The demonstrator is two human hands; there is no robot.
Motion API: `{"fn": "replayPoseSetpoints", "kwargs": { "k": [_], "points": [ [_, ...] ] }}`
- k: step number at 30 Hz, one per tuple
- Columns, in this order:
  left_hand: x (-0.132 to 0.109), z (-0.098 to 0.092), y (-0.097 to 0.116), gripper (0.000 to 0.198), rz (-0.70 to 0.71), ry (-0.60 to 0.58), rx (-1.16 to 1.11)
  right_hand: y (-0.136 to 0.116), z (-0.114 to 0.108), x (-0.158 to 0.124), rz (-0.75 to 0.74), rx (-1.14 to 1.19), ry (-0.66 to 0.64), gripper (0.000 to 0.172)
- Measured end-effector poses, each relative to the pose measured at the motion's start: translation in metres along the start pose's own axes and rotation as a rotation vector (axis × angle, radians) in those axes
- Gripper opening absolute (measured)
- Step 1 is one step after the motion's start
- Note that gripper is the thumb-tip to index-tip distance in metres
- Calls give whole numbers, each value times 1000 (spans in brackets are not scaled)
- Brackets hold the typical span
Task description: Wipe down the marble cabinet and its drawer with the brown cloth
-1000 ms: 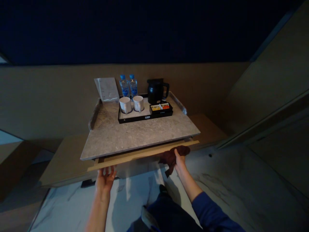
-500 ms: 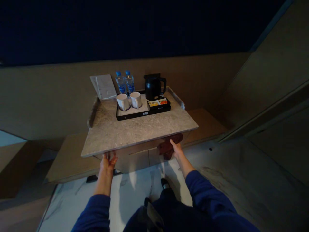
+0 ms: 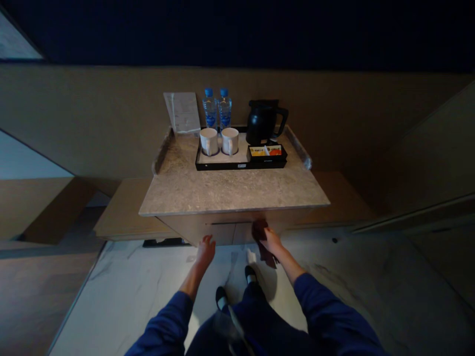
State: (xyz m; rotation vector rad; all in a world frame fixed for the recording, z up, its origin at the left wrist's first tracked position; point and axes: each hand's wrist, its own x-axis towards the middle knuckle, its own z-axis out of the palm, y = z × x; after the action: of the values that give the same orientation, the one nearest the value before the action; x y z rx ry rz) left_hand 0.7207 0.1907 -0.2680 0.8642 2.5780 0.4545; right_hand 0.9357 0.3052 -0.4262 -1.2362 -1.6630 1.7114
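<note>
A cabinet with a grey marble top (image 3: 230, 190) stands against the wall in front of me. Its wooden front (image 3: 222, 230) below the top is closed. My right hand (image 3: 270, 241) grips a dark red cloth (image 3: 260, 231) against the lower front of the cabinet. My left hand (image 3: 205, 250) hangs just below the cabinet front with fingers loosely together, holding nothing. On the marble top sits a black tray (image 3: 222, 165) with two white mugs (image 3: 218, 141), a sachet box (image 3: 266, 151) and a black kettle (image 3: 264, 121).
Two water bottles (image 3: 217, 107) and a leaflet (image 3: 183, 112) stand at the back of the top. Low wooden platforms (image 3: 124, 217) flank the cabinet on both sides. The floor (image 3: 141, 282) is pale marble, and my shoes (image 3: 237, 284) show beneath me.
The drawer that stuck out under the marble top has been pushed in. Both hands have dropped lower and moved closer together, the right still holding the cloth.
</note>
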Motion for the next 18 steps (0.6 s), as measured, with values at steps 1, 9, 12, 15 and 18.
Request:
{"fn": "replayPoseSetpoints", "kwargs": {
  "k": [1,9,12,15,18],
  "points": [
    [2,12,6,38,77,-39,98,-5,0,2,-53,-93,-89,54],
    [32,73,33,58,299,-174,548,-34,22,29,-221,-565,-384,78],
    [38,77,27,63,314,-160,615,-34,30,32,-165,-676,-364,81],
    [42,77,22,66,328,-154,657,-35,34,32,-130,-749,-348,81],
    [40,76,22,74,333,-173,691,-36,38,29,-110,-794,-337,77]
  ]
}}
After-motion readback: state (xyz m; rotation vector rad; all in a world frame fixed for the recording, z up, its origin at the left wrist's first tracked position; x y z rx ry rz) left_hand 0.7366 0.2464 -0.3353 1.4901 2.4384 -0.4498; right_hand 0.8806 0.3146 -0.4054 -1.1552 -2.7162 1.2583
